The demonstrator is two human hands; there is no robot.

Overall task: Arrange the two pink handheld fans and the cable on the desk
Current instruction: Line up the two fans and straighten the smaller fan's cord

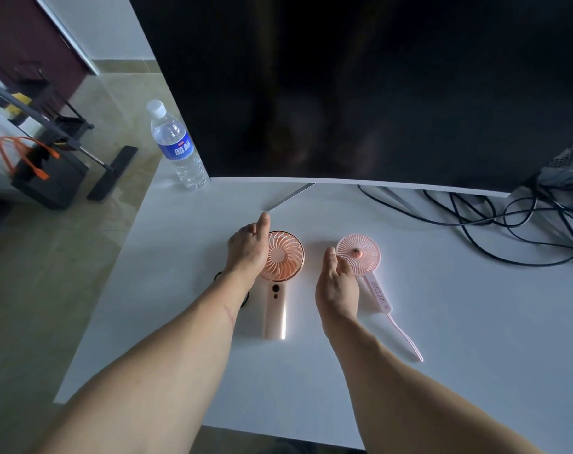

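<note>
On the white desk point(442, 322), both hands lie flat with fingers released, grasping nothing. The left hand point(247, 250) touches the left rim of the thick-handled fan point(280, 276); the right hand point(337, 291) sits just beside the slim fan point(363, 260). The dark cable point(245, 298) peeks from under the left wrist.

Left hand point(247, 249) beside fan point(280, 276); right hand point(337, 290) open.

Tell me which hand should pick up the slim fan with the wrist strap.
Right. The right hand lies open against the slim fan, beside its head and handle. The left hand rests by the thicker fan, farther away.
</note>
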